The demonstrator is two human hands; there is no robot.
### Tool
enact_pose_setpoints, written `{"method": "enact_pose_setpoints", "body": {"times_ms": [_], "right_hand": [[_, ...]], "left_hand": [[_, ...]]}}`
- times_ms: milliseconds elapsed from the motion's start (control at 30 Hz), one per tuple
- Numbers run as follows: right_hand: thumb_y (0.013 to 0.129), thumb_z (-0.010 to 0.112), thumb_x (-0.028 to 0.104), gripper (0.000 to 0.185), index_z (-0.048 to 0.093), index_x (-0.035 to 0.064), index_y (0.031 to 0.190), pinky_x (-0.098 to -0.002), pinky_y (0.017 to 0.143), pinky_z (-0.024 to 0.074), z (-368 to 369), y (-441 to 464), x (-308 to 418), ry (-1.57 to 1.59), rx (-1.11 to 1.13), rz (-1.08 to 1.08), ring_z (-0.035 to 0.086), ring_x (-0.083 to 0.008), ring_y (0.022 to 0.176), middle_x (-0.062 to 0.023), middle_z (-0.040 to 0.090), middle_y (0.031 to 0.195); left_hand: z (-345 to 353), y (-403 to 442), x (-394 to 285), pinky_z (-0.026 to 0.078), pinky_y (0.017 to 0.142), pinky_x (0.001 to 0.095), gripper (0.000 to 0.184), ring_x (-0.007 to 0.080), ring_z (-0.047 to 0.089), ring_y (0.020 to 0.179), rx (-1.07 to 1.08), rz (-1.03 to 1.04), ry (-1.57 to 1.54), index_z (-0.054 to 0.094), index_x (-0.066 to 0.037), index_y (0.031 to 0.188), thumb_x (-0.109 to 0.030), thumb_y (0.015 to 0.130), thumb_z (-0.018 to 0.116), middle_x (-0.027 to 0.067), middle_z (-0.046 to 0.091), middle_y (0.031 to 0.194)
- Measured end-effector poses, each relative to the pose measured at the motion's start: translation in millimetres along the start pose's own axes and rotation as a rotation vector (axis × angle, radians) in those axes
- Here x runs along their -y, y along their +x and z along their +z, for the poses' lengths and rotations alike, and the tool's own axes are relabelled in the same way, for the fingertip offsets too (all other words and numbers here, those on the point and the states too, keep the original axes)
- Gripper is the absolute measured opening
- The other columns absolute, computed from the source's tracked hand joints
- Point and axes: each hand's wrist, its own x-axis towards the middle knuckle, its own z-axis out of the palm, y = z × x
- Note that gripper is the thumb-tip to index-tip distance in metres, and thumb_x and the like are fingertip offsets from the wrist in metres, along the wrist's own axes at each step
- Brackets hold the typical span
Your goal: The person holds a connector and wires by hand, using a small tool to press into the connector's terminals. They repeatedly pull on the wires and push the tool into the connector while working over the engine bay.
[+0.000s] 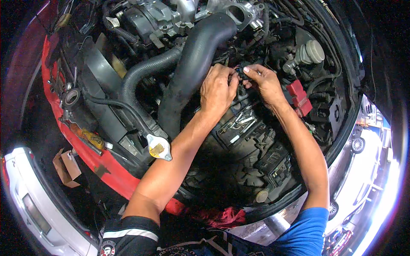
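Over the middle of the engine bay, both my hands meet at a small black plastic connector [241, 73]. My left hand [217, 87] is closed, its fingertips on the connector's left side, and its back lies beside a thick black intake hose [190, 70]. My right hand [265, 82] pinches the connector from the right between thumb and fingers. Fine detail of the part is partly hidden by the fingers. Below my hands, several metal tools or sockets [242, 123] lie in a dark tray-like recess.
A ribbed hose [141, 74] and a radiator cap [159, 147] are at left. To the right are a red cover [300, 98] and a brake fluid reservoir [311, 53]. A yellow-handled tool [92, 138] rests by the red front edge [115, 181]. A cardboard box [67, 167] stands beyond.
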Motion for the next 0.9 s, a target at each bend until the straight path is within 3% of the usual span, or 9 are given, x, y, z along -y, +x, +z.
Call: {"method": "enact_pose_setpoints", "body": {"times_ms": [400,567,600,700,733,900], "right_hand": [[0.094,0.071,0.017,0.022,0.067,-0.0026,0.101,-0.0237,0.061,0.0494,5.8,-5.7,0.6,-0.165,-0.03,-0.092,0.061,-0.0089,0.066,-0.0042,0.067,0.08],[0.096,0.069,0.018,0.022,0.066,-0.0032,0.101,-0.0234,0.062,0.05,8.2,-5.8,-7.4,-0.089,-0.028,-0.071,0.062,-0.0098,0.066,-0.005,0.068,0.079],[0.098,0.066,0.022,0.028,0.065,-0.0031,0.111,-0.0249,0.072,0.0522,4.0,-3.1,-7.2,-0.097,0.045,-0.017,0.063,-0.0104,0.076,-0.0043,0.068,0.092],[0.1,0.064,0.023,0.031,0.062,-0.0036,0.117,-0.0264,0.077,0.0541,-2.0,0.4,-10.7,0.131,0.075,0.049,0.065,-0.0116,0.083,-0.005,0.068,0.101],[0.1,0.063,0.02,0.035,0.059,-0.0072,0.122,-0.0264,0.077,0.0578,-4.6,2.3,-8.4,0.194,0.111,0.069,0.067,-0.015,0.085,-0.0098,0.066,0.106],[0.1,0.063,0.018,0.036,0.057,-0.0074,0.125,-0.0262,0.08,0.0576,-5.9,1.1,-2.0,0.181,0.12,0.085,0.067,-0.0156,0.088,-0.0097,0.066,0.106]], "left_hand": [[-1.1,-0.9,3.2,0.05,0.077,0.0458,0.014,0.0363,0.062,0.085,0.026,0.029,0.042,0.069,0.0,0.084,-0.014,0.085,0.07,0.0168,0.065,0.088],[-2.7,-0.5,2.0,0.05,0.078,0.0455,0.013,0.0362,0.062,0.086,0.054,0.037,0.061,0.069,0.0,0.085,-0.013,0.085,0.07,0.0162,0.065,0.088],[-3.0,1.8,1.0,0.05,0.078,0.0456,0.013,0.0362,0.062,0.087,0.058,0.036,0.062,0.069,0.0,0.086,-0.013,0.086,0.07,0.0162,0.065,0.089],[-3.6,2.5,-1.3,0.05,0.079,0.0459,0.014,0.0363,0.062,0.089,0.061,0.03,0.058,0.068,0.0,0.091,-0.014,0.087,0.069,0.0164,0.064,0.092],[-4.4,2.6,-2.3,0.05,0.079,0.0461,0.015,0.0364,0.062,0.09,0.054,0.035,0.054,0.067,0.0,0.092,-0.014,0.087,0.069,0.0165,0.064,0.094],[-4.3,2.1,-3.3,0.05,0.08,0.0473,0.015,0.038,0.063,0.091,0.035,0.023,0.033,0.066,0.0,0.093,-0.014,0.09,0.067,0.0174,0.063,0.096]]}}
